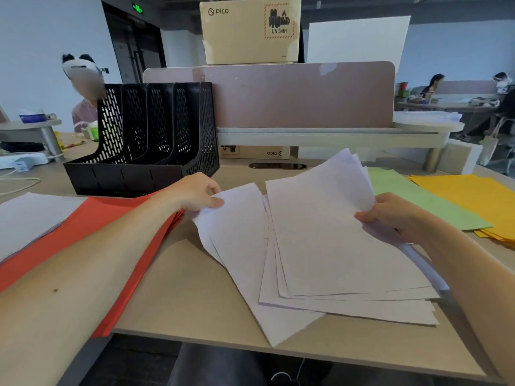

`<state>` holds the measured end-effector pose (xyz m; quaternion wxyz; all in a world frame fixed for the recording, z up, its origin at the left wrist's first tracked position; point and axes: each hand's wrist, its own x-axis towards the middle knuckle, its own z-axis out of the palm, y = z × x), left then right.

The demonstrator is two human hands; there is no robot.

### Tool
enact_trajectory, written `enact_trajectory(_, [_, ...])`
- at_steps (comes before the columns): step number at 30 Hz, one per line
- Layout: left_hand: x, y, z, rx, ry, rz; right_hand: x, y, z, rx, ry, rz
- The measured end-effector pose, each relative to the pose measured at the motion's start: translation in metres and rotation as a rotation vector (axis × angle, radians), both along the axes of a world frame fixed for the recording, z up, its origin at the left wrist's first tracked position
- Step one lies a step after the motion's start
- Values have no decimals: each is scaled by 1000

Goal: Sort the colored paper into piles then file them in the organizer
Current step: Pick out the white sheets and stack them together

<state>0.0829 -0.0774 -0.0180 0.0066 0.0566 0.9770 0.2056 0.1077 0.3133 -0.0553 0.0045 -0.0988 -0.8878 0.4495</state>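
Note:
A loose stack of pale lavender-white paper (334,246) lies fanned out in the middle of the desk. My left hand (198,195) pinches the upper left corner of its leftmost sheets. My right hand (390,214) grips the stack's right edge, with several sheets curling up above it. A red paper pile (92,227) lies under my left forearm, and a pale sheet (30,218) rests on its left part. Green paper (412,201) and orange-yellow paper (473,199) lie at the right. The black mesh organizer (145,140), with several upright slots, stands at the back left.
A pink desk divider (301,96) on a raised shelf runs along the back, with a cardboard box (250,32) on top. A cable grommet (277,165) sits behind the papers. Other people sit at desks far left and far right. The desk's front edge (278,355) is close to me.

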Motion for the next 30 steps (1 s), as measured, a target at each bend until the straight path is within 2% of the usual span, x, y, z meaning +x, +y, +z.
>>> enact_trajectory(1, [-1, -4, 1, -34, 19, 6, 0, 0, 0, 2, -3, 5])
enact_trajectory(2, [-1, -7, 2, 21, -55, -4, 0, 1, -1, 7, 0, 9])
enact_trajectory(5, [4, -17, 7, 246, -425, -33, 0, 1, -1, 38, 11, 9])
enact_trajectory(6, [6, -19, 8, 250, -462, -48, 0, 0, -1, 36, 13, 12])
enact_trajectory(10, [3, -20, 4, 187, -303, -26, 4, -4, 1, 28, 27, 40])
enact_trajectory(16, [-3, -12, 2, 222, -395, -169, 7, -9, 4, -65, 36, 99])
enact_trajectory(18, [-5, -2, -4, 237, -279, -132, 6, -10, 1, -77, 22, 112])
enact_trajectory(20, [-8, 6, -12, 276, -71, 17, 3, -10, -3, -46, 11, 106])
enact_trajectory(22, [-10, 9, -22, 478, 69, 198, 1, -10, -5, -27, 9, 83])
enact_trajectory(24, [-10, 11, -30, 788, 24, 322, -1, -10, -6, -18, 7, 53])
enact_trajectory(26, [-7, 15, -36, 983, -113, 361, -3, -11, -7, -1, 17, 24])
enact_trajectory(28, [-2, 17, -38, 997, -258, 316, -4, -11, -8, -13, 29, -1])
enact_trajectory(30, [3, 19, -38, 874, -339, 251, -5, -11, -9, -34, 32, -15])
